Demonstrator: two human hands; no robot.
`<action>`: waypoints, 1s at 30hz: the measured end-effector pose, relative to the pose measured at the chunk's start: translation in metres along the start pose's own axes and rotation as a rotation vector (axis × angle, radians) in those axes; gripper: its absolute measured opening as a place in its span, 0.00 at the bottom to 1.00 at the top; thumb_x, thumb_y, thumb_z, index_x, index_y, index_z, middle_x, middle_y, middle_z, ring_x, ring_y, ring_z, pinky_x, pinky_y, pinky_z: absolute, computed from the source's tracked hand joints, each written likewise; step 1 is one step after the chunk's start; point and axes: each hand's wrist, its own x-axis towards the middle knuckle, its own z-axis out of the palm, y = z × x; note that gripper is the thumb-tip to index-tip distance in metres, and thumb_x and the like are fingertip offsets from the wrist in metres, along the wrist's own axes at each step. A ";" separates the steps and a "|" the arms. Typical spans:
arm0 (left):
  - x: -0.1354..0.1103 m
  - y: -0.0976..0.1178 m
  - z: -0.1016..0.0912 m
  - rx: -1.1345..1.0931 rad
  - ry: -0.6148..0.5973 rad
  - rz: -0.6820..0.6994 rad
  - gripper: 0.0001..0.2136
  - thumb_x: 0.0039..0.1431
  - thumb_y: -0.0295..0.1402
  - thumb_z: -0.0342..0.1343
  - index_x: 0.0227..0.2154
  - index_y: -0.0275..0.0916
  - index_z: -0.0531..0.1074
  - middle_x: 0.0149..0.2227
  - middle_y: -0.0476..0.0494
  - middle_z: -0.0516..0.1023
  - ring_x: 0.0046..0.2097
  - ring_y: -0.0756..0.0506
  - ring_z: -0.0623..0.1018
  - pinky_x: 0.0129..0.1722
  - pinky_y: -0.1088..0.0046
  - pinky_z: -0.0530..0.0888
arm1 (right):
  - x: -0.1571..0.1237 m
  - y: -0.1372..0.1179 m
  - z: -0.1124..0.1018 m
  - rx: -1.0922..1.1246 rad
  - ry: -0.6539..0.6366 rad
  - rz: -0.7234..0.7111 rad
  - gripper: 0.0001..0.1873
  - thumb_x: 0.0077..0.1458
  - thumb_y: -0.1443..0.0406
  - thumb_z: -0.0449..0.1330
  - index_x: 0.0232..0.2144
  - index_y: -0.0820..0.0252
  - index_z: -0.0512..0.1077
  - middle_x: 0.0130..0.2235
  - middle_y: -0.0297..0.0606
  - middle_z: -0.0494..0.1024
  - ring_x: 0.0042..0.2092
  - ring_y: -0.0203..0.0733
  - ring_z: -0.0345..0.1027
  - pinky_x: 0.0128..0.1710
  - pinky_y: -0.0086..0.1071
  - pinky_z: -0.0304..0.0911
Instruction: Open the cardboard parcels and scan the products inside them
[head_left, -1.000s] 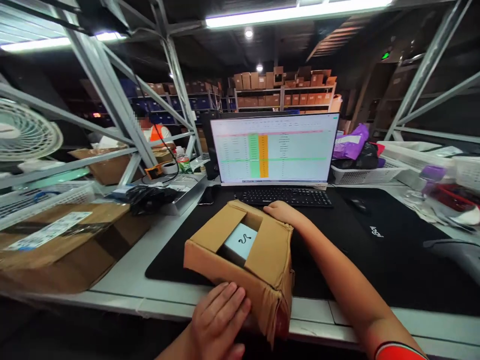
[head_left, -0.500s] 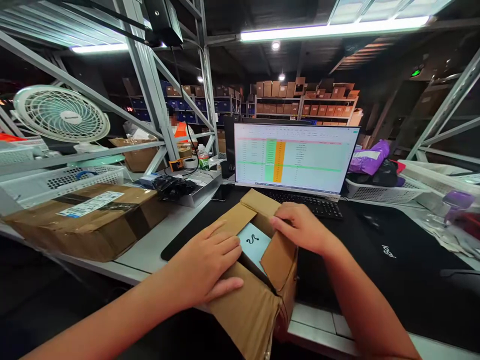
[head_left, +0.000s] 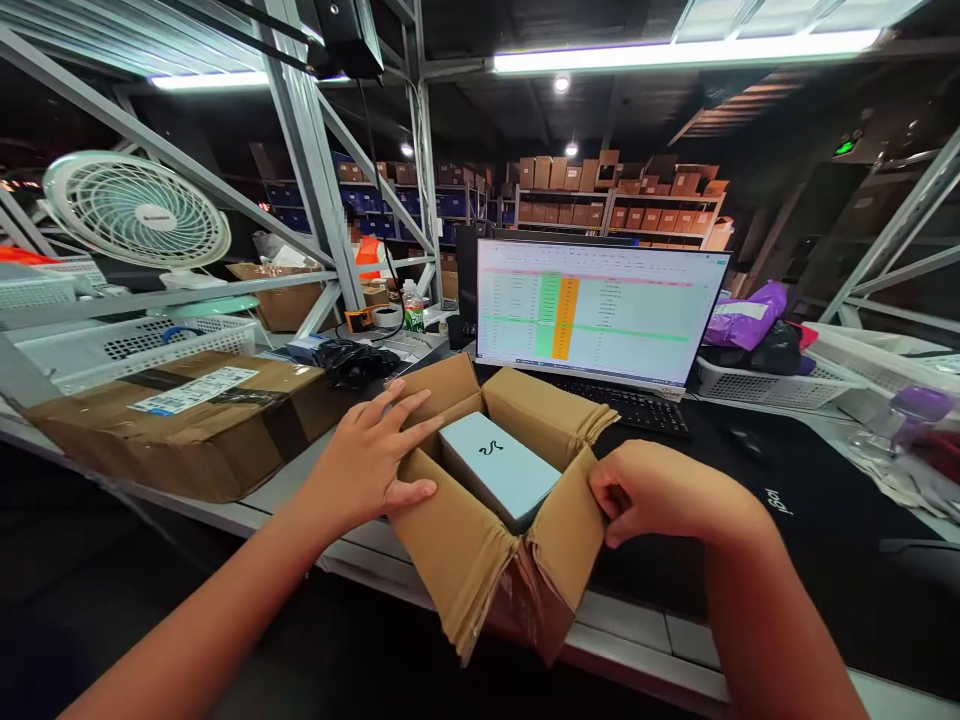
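An open cardboard box [head_left: 457,540] stands at the desk's front edge with its flaps folded outward. Inside lies a pale blue-white box [head_left: 499,462] with a black squiggle on its lid. My left hand [head_left: 379,455] rests at the left side of the cardboard box, fingers spread over the flaps and thumb on the front-left one. At the right, my right hand [head_left: 637,492] has curled fingers closed at the edge of the right flap [head_left: 571,520]; part of its grip is hidden.
A taped, labelled carton [head_left: 217,425] lies to the left near a fan [head_left: 142,215]. Behind stand a monitor [head_left: 600,310] and keyboard [head_left: 630,402]. A mouse [head_left: 744,443] sits on the black mat [head_left: 817,540]; a white basket [head_left: 772,385] holds bags. Someone in orange is far back.
The right flap has swung outward, and the far-left flap now stands open, exposing more of the pale box. My right hand moved right and down; my left hand shifted left.
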 end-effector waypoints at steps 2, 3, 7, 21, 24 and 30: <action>0.000 0.008 -0.001 0.010 -0.030 -0.027 0.25 0.63 0.52 0.51 0.53 0.40 0.73 0.68 0.37 0.61 0.69 0.26 0.55 0.62 0.42 0.62 | 0.011 -0.005 0.001 0.037 -0.068 0.022 0.11 0.43 0.60 0.74 0.21 0.56 0.76 0.22 0.31 0.75 0.24 0.34 0.61 0.23 0.32 0.49; 0.001 0.011 0.000 0.012 -0.039 -0.035 0.25 0.61 0.54 0.52 0.47 0.39 0.75 0.68 0.36 0.61 0.69 0.25 0.56 0.62 0.40 0.61 | 0.015 -0.006 0.001 0.044 -0.096 0.021 0.14 0.44 0.56 0.73 0.20 0.57 0.76 0.21 0.31 0.73 0.22 0.34 0.59 0.23 0.32 0.47; 0.005 0.015 0.006 0.033 -0.069 -0.096 0.27 0.57 0.60 0.53 0.38 0.38 0.76 0.68 0.33 0.60 0.70 0.23 0.53 0.65 0.31 0.48 | 0.020 -0.001 -0.001 0.065 -0.142 -0.033 0.27 0.50 0.43 0.65 0.20 0.61 0.77 0.18 0.31 0.69 0.22 0.33 0.57 0.23 0.32 0.47; -0.020 0.039 0.042 -0.313 0.208 -0.268 0.34 0.47 0.70 0.51 0.32 0.39 0.69 0.48 0.33 0.72 0.49 0.33 0.73 0.54 0.45 0.69 | 0.010 0.009 -0.004 -0.105 -0.081 -0.057 0.23 0.52 0.48 0.66 0.18 0.59 0.75 0.17 0.29 0.64 0.22 0.34 0.55 0.23 0.32 0.46; -0.023 0.045 0.031 -0.293 0.308 -0.064 0.36 0.43 0.71 0.54 0.34 0.38 0.73 0.54 0.30 0.70 0.57 0.30 0.70 0.62 0.40 0.59 | -0.001 -0.001 -0.002 0.097 0.229 -0.022 0.18 0.60 0.49 0.60 0.37 0.55 0.80 0.31 0.33 0.79 0.31 0.39 0.70 0.29 0.31 0.60; -0.022 0.075 0.024 -0.321 0.464 0.088 0.32 0.57 0.66 0.45 0.28 0.37 0.70 0.31 0.42 0.77 0.32 0.46 0.75 0.34 0.66 0.71 | 0.005 -0.049 0.037 -0.073 0.372 -0.139 0.34 0.59 0.54 0.62 0.64 0.59 0.64 0.60 0.48 0.72 0.54 0.56 0.71 0.53 0.48 0.67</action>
